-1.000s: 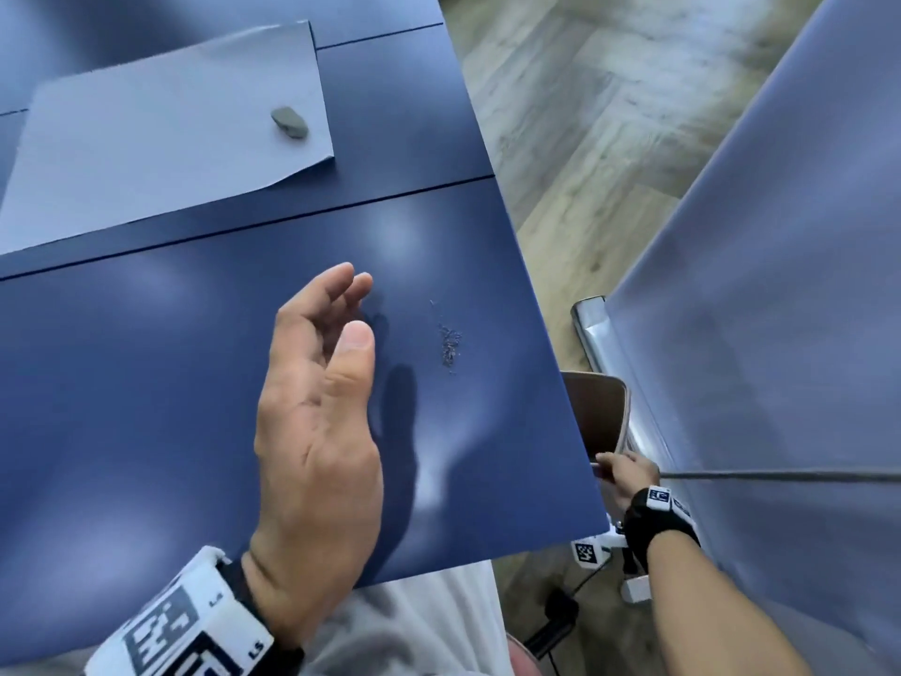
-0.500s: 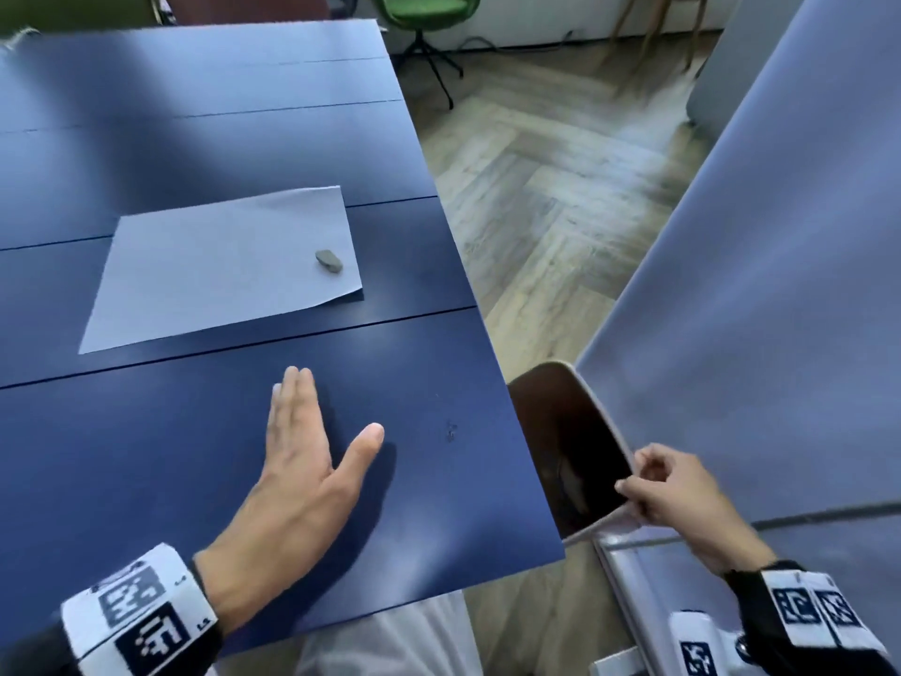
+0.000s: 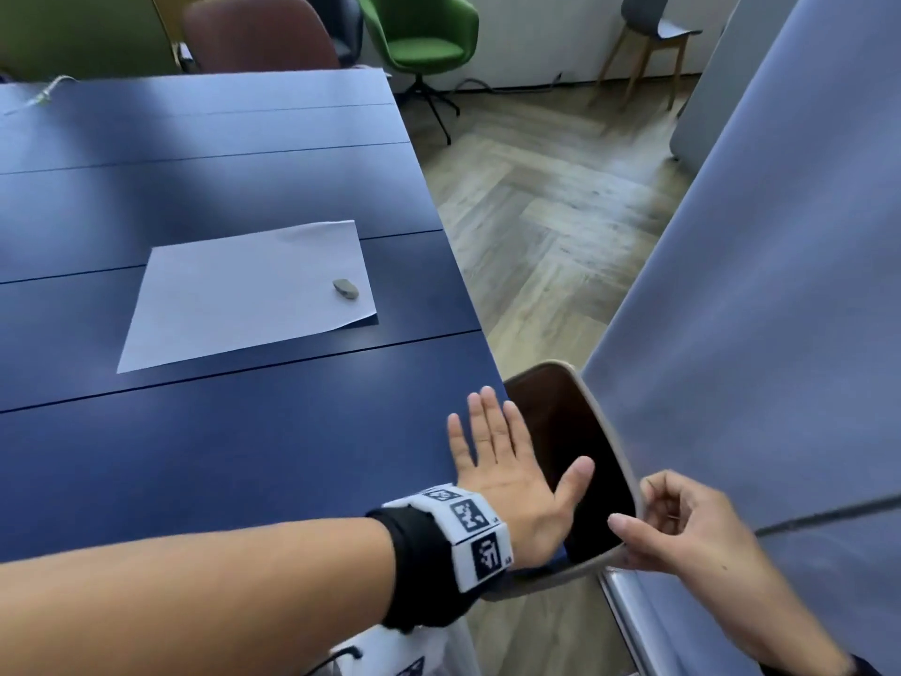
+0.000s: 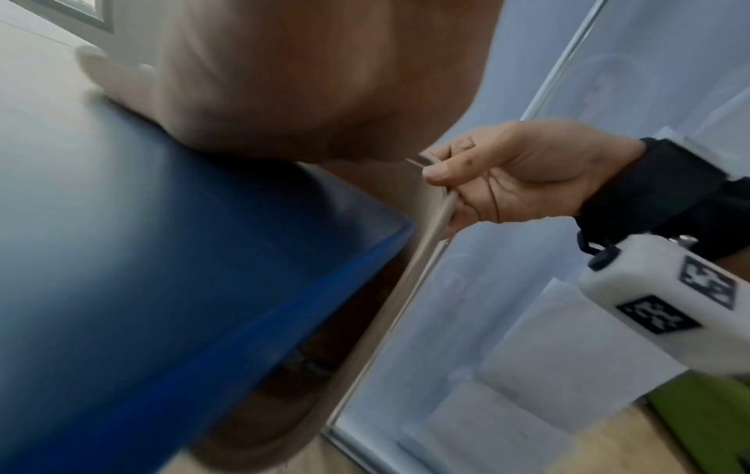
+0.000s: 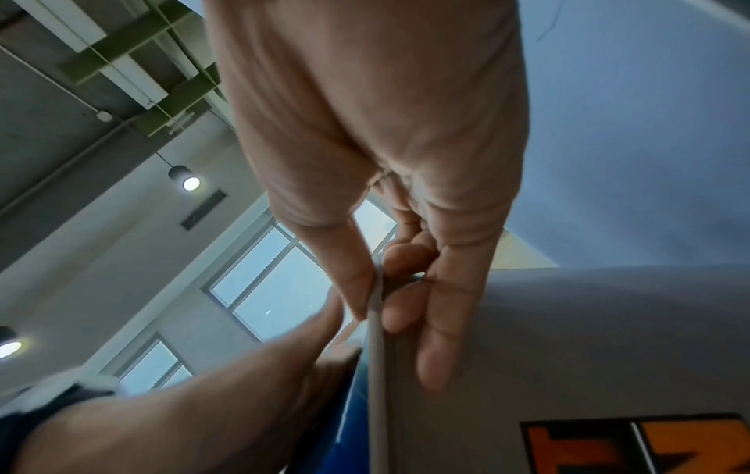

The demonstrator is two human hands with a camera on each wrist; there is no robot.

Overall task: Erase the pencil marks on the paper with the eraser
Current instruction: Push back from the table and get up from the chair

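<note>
While the paper [image 3: 246, 292] lies flat on the blue tabletop [image 3: 195, 456], the grey eraser [image 3: 345, 289] is seen resting on the sheet near its 3 o'clock edge, well apart from both hands. No pencil marks can be made out on the paper at this distance. The left hand [image 3: 507, 473] is laid flat at the tabletop's 3 o'clock edge, fingers straight and spread, thumb reaching out over the rim toward a bin [image 3: 612, 431] with a dark interior and a pale rim. Nothing is held by it. The right hand [image 3: 682, 529] is closed on the bin's rim at about 5 o'clock of the frame, thumb inside and fingers curled outside, as is confirmed in the left wrist view, where the right hand [image 4: 507, 179] is seen pinching the thin pale edge. A grey partition panel [image 3: 755, 334] stands just beside the bin at 3 o'clock. A green chair [image 3: 419, 36] and a brown chair [image 3: 258, 36] are visible beyond the tabletop at 12 o'clock, on a wooden floor [image 3: 536, 212].
</note>
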